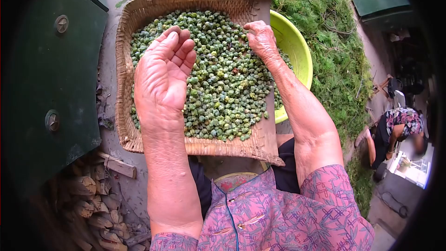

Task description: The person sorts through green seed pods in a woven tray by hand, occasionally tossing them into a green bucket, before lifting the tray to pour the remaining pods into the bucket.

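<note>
A woven basket tray (pixel 127 130) lies across my lap, holding a thick layer of small green round pods (pixel 218 79). My left hand (pixel 169 62) is raised over the left part of the pods, palm turned up and inward, fingers curled with the thumb near them; whether anything is between the fingertips cannot be made out. Near the tray's upper right, my right hand (pixel 260 37) has its fingers bent down at the edge of the pods, fingertips partly hidden. A yellow-green basin (pixel 297 46) sits under the tray's right side, with more pods in it.
Cut green branches (pixel 325 42) cover the ground at the right. Dark green cabinet doors (pixel 51 74) stand at the left, above stacked firewood (pixel 100 204). Another person (pixel 402 123) bends over a white object at the far right.
</note>
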A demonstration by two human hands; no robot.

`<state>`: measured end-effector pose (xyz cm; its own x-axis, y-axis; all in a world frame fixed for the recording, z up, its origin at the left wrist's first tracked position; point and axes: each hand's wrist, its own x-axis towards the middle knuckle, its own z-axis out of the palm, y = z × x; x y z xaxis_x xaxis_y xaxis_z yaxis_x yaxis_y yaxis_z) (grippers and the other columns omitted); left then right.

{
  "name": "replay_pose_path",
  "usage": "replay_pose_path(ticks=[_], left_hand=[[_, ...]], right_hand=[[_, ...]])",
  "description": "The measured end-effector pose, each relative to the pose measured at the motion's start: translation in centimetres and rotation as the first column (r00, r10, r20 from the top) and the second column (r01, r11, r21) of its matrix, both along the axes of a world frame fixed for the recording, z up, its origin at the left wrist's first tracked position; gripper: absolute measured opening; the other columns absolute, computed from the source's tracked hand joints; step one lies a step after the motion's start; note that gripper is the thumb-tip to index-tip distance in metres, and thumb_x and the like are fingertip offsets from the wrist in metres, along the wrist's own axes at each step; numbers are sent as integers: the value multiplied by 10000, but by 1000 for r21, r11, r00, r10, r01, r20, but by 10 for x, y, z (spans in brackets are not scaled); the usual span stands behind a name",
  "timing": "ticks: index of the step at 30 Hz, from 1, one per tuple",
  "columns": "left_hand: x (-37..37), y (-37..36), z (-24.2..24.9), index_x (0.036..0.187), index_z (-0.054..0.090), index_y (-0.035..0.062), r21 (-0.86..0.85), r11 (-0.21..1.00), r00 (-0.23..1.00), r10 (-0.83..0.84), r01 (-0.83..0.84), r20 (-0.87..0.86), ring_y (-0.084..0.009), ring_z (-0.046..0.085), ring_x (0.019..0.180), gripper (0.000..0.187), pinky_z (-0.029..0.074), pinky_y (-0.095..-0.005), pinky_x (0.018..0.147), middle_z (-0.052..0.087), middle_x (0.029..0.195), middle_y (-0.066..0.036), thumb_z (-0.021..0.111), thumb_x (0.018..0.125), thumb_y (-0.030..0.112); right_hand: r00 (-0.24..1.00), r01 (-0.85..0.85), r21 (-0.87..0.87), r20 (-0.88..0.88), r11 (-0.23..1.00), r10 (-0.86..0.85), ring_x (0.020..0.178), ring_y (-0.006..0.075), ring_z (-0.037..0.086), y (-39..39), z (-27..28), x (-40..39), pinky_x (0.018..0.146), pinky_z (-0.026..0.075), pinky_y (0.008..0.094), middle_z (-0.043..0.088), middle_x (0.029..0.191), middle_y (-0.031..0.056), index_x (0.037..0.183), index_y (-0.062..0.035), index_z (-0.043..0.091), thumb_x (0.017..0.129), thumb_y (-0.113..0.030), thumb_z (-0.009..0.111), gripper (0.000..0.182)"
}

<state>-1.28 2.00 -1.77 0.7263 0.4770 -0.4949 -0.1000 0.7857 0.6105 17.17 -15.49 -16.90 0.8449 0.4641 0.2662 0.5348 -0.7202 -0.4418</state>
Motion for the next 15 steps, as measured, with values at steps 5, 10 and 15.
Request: replay_pose_path(ticks=[5,10,15], left_hand=[[-1,4,-3,1035,578,13,-16,1000,1000,10,-10,9,-161,611,826,162,522,-279,740,630,950,-88,576,890,83],[-1,3,-3,1019,595,15,-41,999,999,-10,12,38,-169,618,837,152,529,-292,746,637,959,-95,594,881,81],[0,-4,1,1050,563,8,-1,1000,1000,0,0,15,-154,613,795,177,517,-270,728,632,932,-79,569,890,85]], right_hand=[[982,-169,-21,-83,985,167,936,273,531,2,22,-24,861,441,390,574,910,81,800,-139,677,726,-152,661,76],[934,-350,-175,-142,920,329,938,274,512,-19,19,-53,832,412,414,550,878,70,800,-140,668,704,-145,669,96],[973,-218,-190,37,957,228,929,265,503,-17,19,-56,809,400,402,539,878,58,811,-130,664,705,-127,660,106]])
